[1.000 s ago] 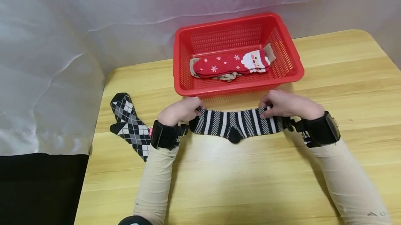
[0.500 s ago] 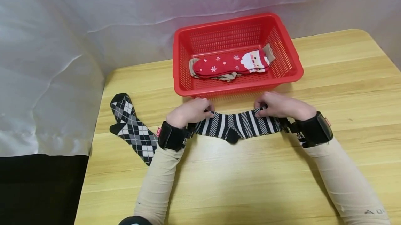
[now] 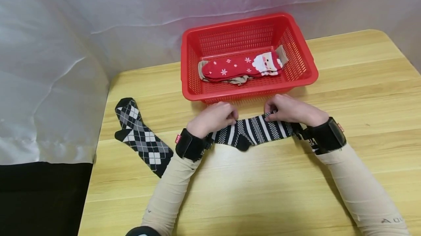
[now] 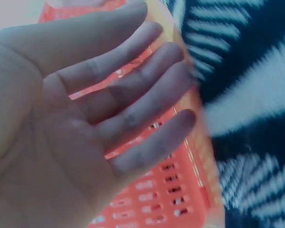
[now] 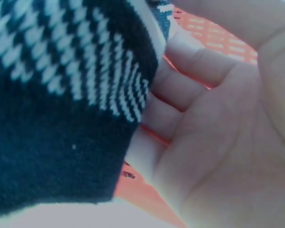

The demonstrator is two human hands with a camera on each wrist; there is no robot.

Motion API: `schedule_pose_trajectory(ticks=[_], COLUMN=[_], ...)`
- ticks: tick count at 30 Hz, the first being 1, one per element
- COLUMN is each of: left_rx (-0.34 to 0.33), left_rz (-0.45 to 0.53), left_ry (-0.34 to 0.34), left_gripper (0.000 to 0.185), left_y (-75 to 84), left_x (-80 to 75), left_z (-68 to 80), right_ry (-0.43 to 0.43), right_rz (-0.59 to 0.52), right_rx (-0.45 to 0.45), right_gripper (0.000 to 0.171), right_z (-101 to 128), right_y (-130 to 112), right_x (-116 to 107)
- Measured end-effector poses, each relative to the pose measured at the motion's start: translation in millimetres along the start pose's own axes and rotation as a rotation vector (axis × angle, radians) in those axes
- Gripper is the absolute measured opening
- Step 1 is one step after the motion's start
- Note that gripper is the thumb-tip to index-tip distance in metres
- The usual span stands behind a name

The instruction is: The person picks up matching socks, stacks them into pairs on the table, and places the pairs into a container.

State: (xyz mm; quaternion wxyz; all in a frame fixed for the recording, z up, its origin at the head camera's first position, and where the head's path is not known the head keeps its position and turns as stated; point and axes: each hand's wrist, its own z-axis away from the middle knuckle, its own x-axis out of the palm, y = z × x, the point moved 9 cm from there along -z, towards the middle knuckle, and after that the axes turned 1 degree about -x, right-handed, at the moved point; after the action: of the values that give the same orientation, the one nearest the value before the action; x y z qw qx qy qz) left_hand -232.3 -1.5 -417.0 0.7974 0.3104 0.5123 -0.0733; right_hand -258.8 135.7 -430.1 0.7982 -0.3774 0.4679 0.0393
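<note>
A black-and-white striped sock [image 3: 254, 130] lies lengthwise on the table in front of me, its black heel toward me. My right hand [image 3: 291, 109] pinches its upper edge right of the heel; in the right wrist view the fingers [image 5: 173, 90] go behind the sock [image 5: 61, 128]. My left hand [image 3: 215, 117] is over the sock's left part, hiding that end. In the left wrist view its fingers [image 4: 142, 123] are loosely extended, with the tips at the sock's edge [image 4: 256, 104]. A black, grey and white argyle sock [image 3: 144, 139] lies to the left, beside my left wrist.
Just beyond my hands stands a red plastic basket [image 3: 246, 92]. Inside it lie a red sock [image 3: 233, 68] with snowflakes and a Santa face, and beige socks [image 3: 203, 69] under that. The wooden table [image 3: 250, 195] meets a pale cloth backdrop [image 3: 144, 9] at the back.
My left hand has slid right along the sock's upper edge, uncovering more of the argyle sock. The right hand has shifted slightly left, and the striped sock's left end is now hidden.
</note>
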Motion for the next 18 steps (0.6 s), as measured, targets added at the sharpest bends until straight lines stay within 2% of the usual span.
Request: schedule_pose_trajectory(ticks=[2, 5, 11, 14, 18], left_rx=[0.024, 0.031, -0.067, -0.098, -0.131], left_rz=[0.003, 0.005, -0.061, -0.114, -0.143], left_ry=[0.001, -0.036, -0.147, -0.167, -0.173], left_gripper=[0.011, 0.013, 0.034, 0.04, 0.04], left_y=[5.4, 10.0, 4.1, 2.3, 0.3], left_x=[0.3, 4.6, 18.9, 22.1, 24.7], left_z=[-0.4, -0.6, 0.0, 0.0, -0.8], right_ry=[0.013, 0.049, 0.098, 0.056, -0.043], right_rz=[0.002, 0.006, 0.028, 0.045, 0.087], right_rx=[0.0, -0.007, -0.039, -0.034, 0.015], right_gripper=[0.01, 0.007, 0.006, 0.012, 0.026], right_z=[0, 0, 0, -1, -2], right_y=[-1, -5, -22, -30, -37], right_x=[-1, -4, -2, 9, 28])
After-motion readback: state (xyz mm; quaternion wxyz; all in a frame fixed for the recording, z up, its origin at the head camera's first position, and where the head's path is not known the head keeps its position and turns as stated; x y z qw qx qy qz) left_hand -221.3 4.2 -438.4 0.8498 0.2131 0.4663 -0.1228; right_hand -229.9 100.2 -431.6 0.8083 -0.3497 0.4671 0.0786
